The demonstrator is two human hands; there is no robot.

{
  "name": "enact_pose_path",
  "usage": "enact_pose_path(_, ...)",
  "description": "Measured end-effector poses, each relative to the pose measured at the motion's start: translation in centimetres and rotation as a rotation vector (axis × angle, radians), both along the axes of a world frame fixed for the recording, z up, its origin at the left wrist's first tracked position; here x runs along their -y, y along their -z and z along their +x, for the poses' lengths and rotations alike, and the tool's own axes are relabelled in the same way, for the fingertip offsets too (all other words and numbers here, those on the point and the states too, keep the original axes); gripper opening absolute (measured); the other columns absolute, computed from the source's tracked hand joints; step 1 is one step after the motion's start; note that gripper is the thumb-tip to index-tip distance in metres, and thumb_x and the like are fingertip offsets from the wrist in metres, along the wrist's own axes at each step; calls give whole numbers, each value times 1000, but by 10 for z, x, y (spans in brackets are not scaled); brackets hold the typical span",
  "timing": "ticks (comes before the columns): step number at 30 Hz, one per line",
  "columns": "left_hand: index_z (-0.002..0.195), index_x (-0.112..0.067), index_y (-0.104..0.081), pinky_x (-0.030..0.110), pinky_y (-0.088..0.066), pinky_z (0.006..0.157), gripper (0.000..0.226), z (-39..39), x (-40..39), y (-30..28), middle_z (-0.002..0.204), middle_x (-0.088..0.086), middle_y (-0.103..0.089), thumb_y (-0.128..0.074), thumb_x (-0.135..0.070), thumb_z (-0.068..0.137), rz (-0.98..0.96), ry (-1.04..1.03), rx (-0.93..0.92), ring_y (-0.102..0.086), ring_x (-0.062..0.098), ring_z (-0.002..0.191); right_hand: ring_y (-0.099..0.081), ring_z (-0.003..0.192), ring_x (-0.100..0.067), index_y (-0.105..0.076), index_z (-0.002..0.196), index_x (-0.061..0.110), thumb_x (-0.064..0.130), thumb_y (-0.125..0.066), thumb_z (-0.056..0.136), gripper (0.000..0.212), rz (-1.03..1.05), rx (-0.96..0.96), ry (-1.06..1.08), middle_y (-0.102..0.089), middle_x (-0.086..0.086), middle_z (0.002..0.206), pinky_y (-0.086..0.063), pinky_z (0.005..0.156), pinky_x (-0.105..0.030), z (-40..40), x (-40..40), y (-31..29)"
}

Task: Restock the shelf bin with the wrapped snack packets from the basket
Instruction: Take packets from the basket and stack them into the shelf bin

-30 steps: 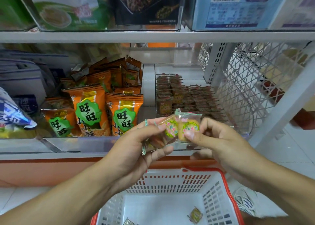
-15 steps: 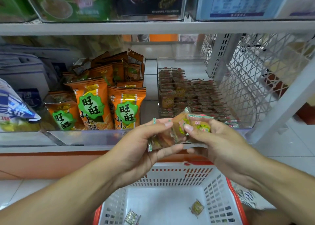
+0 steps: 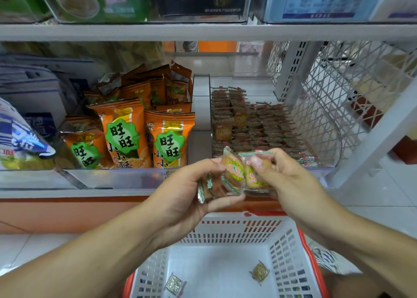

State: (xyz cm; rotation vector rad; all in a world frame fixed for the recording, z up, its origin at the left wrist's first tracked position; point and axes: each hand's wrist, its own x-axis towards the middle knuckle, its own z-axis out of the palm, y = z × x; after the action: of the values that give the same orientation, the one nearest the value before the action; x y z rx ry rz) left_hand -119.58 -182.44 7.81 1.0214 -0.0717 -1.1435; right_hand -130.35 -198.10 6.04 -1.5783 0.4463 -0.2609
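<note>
Before the bin (image 3: 325, 126), both hands' grip holds packets (image 3: 233, 173) upright.

Clear-wrapped snack packets (image 3: 233, 173) fanned before the half-filled shelf bin (image 3: 325, 162).

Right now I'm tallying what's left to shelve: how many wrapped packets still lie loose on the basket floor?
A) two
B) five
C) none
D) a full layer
A: the basket floor shows only two loose packets, one near the front left and one toward the right.
</note>
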Motion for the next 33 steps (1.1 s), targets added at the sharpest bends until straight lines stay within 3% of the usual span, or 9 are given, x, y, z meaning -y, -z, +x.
enact_pose_path(4, 106, 0, -76, 39, -65, 73, 35, 3, -1, 4, 115, 25, -73, -63, -12, 76, -60, -27, 26, -75, 32, 100, -68, 115, -26, -71, 121, 11, 44, -59, 92, 46, 557, 23, -34, -72, -11, 122, -52, 99, -42, 3, 2, -12)
enact_pose_path(6, 106, -1, -77, 39, -64, 75, 33, 2, -1, 6, 115, 25, -73, -63, -10, 78, -73, -21, 56, -75, 32, 100, -66, 119, -26, -66, 129, 10, 48, -53, 96, 52, 644, 15, -54, -70, -13, 126, -53, 98, -39, 4, -7, -14)
enact_pose_path(9, 108, -5, -77, 35, -64, 77, 34, -3, 0, 12, 114, 25, -74, -66, -9, 76, -27, 3, 158, -74, 32, 103, -72, 107, -25, -69, 125, 12, 51, -50, 97, 51, 684, -17, 30, -73, -16, 117, -61, 84, -35, 1, -27, -5)
enact_pose_path(15, 101, -9, -81, 37, -64, 79, 29, -12, 1, 9, 108, 16, -77, -74, -30, 81, 93, -68, 165, -75, 30, 103, -75, 98, -25, -73, 112, 10, 52, -54, 96, 49, 574, -70, 145, -77, -14, 105, -59, 81, -39, 2, -26, 1)
enact_pose_path(18, 97, 1, -80, 49, -64, 75, 54, -5, -3, 13, 98, 19, -78, -62, -50, 93, 136, -245, -37, -73, 38, 100, -75, 96, -23, -74, 111, 10, 50, -59, 93, 47, 484, -43, 224, -78, -10, 102, -60, 86, -42, 3, -17, -1)
enact_pose_path(21, 114, 4, -73, 58, -56, 93, 55, -1, -5, 15, 120, 26, -71, -35, -35, 105, 130, -328, -148, -65, 43, 115, -73, 103, -28, -75, 114, 14, 54, -59, 93, 48, 480, 7, 13, -75, -15, 111, -61, 85, -40, -3, -25, -4)
enact_pose_path(23, 121, 4, -68, 61, -52, 99, 51, -1, -3, 15, 126, 31, -66, -29, -25, 103, 115, -378, -168, -65, 45, 117, -73, 98, -19, -75, 114, 25, 58, -60, 92, 43, 367, 12, -130, -76, -9, 111, -60, 76, -32, -9, -37, -3)
enact_pose_path(28, 120, -4, -69, 41, -61, 54, 33, -4, 1, 9, 97, 25, -72, -42, -9, 102, 112, -380, -135, -73, 32, 65, -72, 82, -10, -72, 95, 31, 61, -72, 78, 35, 227, -4, -176, -77, -2, 89, -59, 68, -29, -12, -61, 4)
enact_pose_path(33, 129, -16, -63, 33, -59, 51, 37, -6, 1, 10, 107, 11, -73, -67, -11, 93, 122, -382, 44, -72, 17, 60, -72, 90, -14, -74, 98, 31, 56, -68, 77, 33, 287, 8, -41, -76, -4, 98, -58, 61, -28, -8, -49, 3)
